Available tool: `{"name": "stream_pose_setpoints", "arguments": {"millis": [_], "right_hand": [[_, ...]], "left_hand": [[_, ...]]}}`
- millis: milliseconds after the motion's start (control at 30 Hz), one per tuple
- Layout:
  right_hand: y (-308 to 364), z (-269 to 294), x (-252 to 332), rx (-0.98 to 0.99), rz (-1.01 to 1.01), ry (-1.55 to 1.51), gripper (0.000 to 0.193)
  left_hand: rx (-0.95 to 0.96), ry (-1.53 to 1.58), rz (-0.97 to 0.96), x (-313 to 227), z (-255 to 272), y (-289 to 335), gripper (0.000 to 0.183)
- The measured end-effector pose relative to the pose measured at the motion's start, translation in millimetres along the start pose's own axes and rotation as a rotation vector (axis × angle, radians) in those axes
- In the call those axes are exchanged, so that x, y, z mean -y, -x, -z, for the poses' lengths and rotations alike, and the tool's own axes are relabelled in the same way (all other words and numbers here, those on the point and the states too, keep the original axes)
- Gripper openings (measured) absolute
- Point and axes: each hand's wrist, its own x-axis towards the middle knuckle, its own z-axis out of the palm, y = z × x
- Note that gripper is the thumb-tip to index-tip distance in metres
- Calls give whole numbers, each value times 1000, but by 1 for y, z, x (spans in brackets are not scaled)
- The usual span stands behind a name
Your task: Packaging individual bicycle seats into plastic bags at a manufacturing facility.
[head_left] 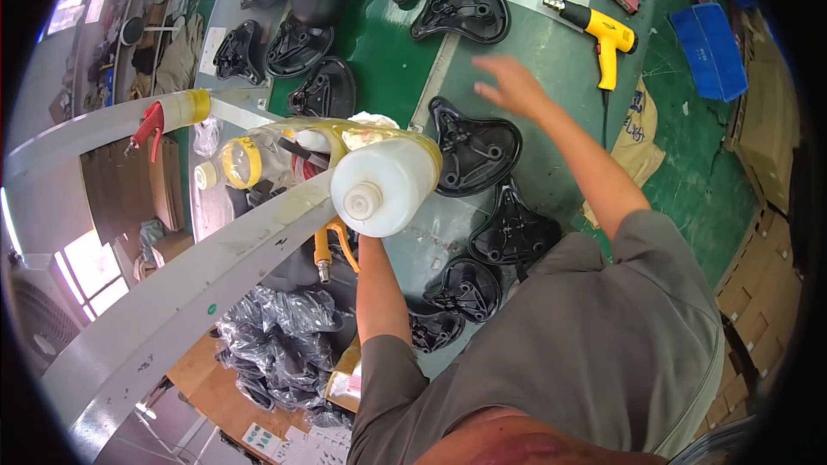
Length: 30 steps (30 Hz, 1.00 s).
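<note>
Left hand hidden behind the white bottle (383, 185) on the near rail, grip impossible to tell; farther right, right hand (510, 86) blurred, fingers spread, empty, above a black saddle base (472, 148) on the counter (551, 43)—a hasty reach may knock neighbouring bases.

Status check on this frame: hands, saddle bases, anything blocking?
Right hand open, blurred, above black saddle base, not touching. Left hand hidden behind white bottle. Yellow heat gun lies apart.
</note>
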Motion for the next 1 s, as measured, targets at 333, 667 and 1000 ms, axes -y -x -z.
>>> {"name": "stream_pose_setpoints", "arguments": {"millis": [333,667,1000], "right_hand": [[-130,-21,-53,11,158,782,74],[61,12,-39,154,-163,732,82],[159,53,26,487,-126,438,83]], "left_hand": [[131,-412,547,-130,0,121,57],[-163,-297,641,-118,-7,219,46],[-532,-63,474,-246,29,255,42]]}}
